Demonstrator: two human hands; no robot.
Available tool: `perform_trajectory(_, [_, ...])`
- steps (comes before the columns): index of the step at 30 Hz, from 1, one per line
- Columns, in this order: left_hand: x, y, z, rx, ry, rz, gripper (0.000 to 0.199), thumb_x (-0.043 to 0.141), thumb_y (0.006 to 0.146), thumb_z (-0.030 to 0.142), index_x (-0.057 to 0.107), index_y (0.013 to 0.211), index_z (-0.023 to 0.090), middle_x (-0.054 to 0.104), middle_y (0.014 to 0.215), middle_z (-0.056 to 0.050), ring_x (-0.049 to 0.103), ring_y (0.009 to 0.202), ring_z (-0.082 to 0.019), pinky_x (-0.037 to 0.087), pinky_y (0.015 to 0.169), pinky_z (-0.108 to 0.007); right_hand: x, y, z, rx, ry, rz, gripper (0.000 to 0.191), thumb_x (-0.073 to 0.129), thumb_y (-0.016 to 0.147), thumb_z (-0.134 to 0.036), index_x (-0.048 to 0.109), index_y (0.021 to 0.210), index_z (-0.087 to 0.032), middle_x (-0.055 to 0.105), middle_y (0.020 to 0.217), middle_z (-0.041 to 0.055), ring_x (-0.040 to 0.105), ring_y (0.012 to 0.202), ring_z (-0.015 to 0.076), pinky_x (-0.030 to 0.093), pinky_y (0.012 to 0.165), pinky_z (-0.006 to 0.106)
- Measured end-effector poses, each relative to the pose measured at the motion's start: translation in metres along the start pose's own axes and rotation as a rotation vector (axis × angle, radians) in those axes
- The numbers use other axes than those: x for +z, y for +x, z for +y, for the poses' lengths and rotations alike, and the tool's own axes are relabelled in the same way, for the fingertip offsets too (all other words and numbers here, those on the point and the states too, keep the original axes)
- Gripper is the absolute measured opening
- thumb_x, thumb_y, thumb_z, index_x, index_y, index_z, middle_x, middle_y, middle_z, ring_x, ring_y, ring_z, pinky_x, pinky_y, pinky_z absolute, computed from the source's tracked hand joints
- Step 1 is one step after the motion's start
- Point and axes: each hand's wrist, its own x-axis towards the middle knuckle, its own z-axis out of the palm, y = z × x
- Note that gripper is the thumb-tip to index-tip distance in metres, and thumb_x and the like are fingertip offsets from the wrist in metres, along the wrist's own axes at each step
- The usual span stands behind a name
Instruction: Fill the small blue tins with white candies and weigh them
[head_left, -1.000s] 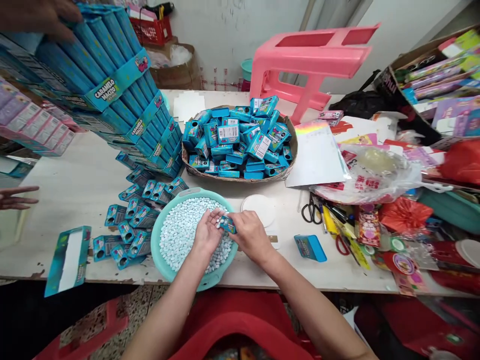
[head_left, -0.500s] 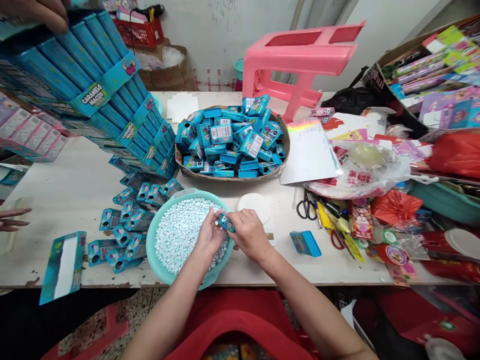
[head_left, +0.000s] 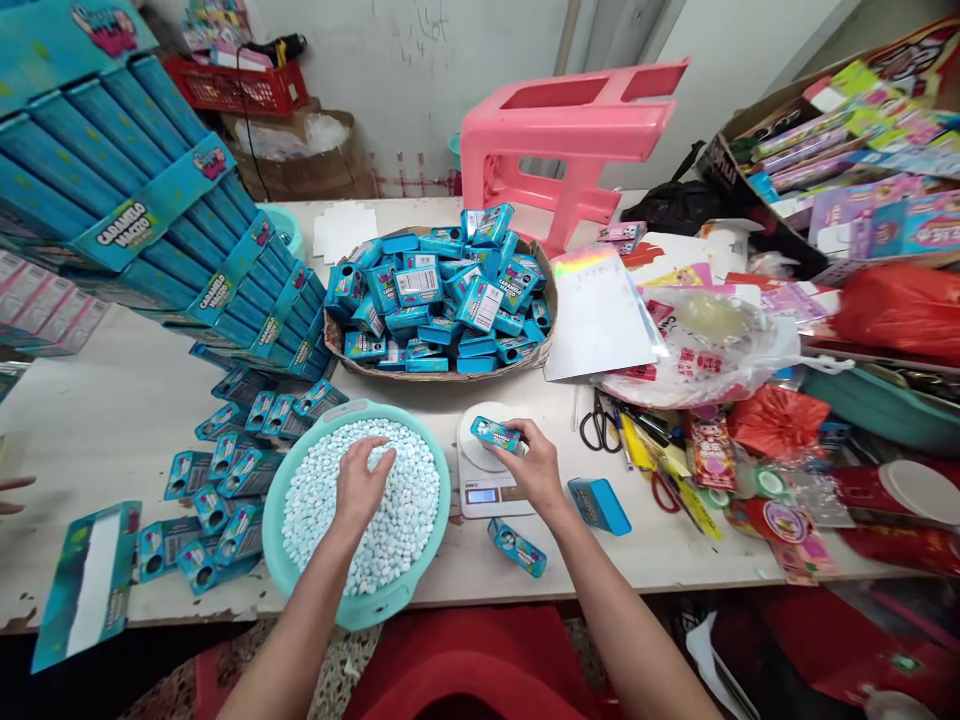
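Bench [head_left: 142, 400], white, chipped along its front edge; contents from left to right:

- Co-worker's fingers [head_left: 13, 492], partly in view, at the left.
- Torn blue carton [head_left: 88, 575], at the front edge, left.
- Display cartons [head_left: 135, 220], lettered "Caramelo Macizo", in a tall stack toward the rear left.
- Loose blue boxes [head_left: 229, 485], each upward-facing end with a round hole, between torn carton and basin.
- Aqua basin [head_left: 274, 545], near the front edge, filled with pale candies [head_left: 401, 510].
- Left hand [head_left: 361, 485], over the candies, thumb and fingers parted; whether it touches any, cannot tell.
- Oval cardboard tray [head_left: 442, 376], behind the basin, heaped with blue boxes.
- Digital scale [head_left: 480, 480], white, round plate, lit display, right of the basin.
- Candy box [head_left: 495, 433], over the scale's plate, one end pinched between thumb and fingers of the right hand [head_left: 535, 468]; contact with plate unclear.
- Second candy box [head_left: 517, 548], lying before the scale.
- Open blue carton [head_left: 600, 506], right of it.
- Black-handled scissors [head_left: 600, 425], farther right, beside assorted pens.
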Motion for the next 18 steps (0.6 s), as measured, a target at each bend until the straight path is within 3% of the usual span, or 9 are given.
perform_trajectory(4, [0.017, 0.030, 0.033, 0.236, 0.133, -0.003, 0.026, 0.051, 0.082, 0.035, 0.063, 0.100, 0.021, 0.061, 0.106, -0.007, 0.055, 0.105, -0.025, 0.040, 0.095, -0.039, 0.006, 0.007, 0.029, -0.008, 0.077, -0.019, 0.025, 0.066, 0.075, -0.033, 0.058, 0.094, -0.021, 0.065, 0.095, 0.0049, 0.062, 0.088, 0.0213, 0.051, 0.080, 0.036])
perform_trajectory(9, [0.078, 0.083, 0.095, 0.454, 0.043, -0.097, 0.021, 0.058, 0.078, 0.027, 0.064, 0.099, 0.024, 0.061, 0.108, -0.008, 0.051, 0.111, -0.026, 0.033, 0.102, -0.036, -0.011, 0.004, 0.031, -0.072, 0.035, 0.000, 0.044, 0.071, 0.072, -0.034, 0.056, 0.110, -0.020, 0.059, 0.117, 0.0120, 0.053, 0.113, 0.0264, 0.045, 0.094, 0.045])
perform_trajectory(12, [0.120, 0.112, 0.117, 0.420, 0.061, -0.203, 0.023, 0.063, 0.074, 0.024, 0.063, 0.097, 0.023, 0.061, 0.109, -0.011, 0.047, 0.116, -0.029, 0.028, 0.105, -0.037, -0.036, -0.003, 0.026, -0.038, 0.019, 0.036, 0.038, 0.066, 0.079, -0.034, 0.056, 0.112, -0.019, 0.058, 0.119, 0.0125, 0.053, 0.114, 0.0255, 0.048, 0.091, 0.044])
perform_trajectory(15, [0.152, 0.134, 0.128, 0.315, 0.316, -0.293, 0.036, 0.067, 0.072, 0.030, 0.058, 0.106, 0.020, 0.056, 0.117, -0.015, 0.043, 0.120, -0.033, 0.029, 0.102, -0.041, -0.063, -0.015, 0.026, 0.049, 0.009, 0.073, 0.029, 0.060, 0.083, -0.035, 0.059, 0.107, -0.020, 0.062, 0.107, 0.0094, 0.059, 0.102, 0.0225, 0.050, 0.087, 0.041])
perform_trajectory(18, [0.171, 0.150, 0.132, 0.255, 0.564, -0.360, 0.051, 0.066, 0.071, 0.040, 0.052, 0.115, 0.017, 0.053, 0.117, -0.019, 0.046, 0.117, -0.037, 0.034, 0.095, -0.045, -0.083, -0.028, 0.034, 0.125, -0.003, 0.079, 0.026, 0.060, 0.084, -0.037, 0.061, 0.103, -0.020, 0.064, 0.102, 0.0076, 0.061, 0.096, 0.0214, 0.049, 0.088, 0.040])
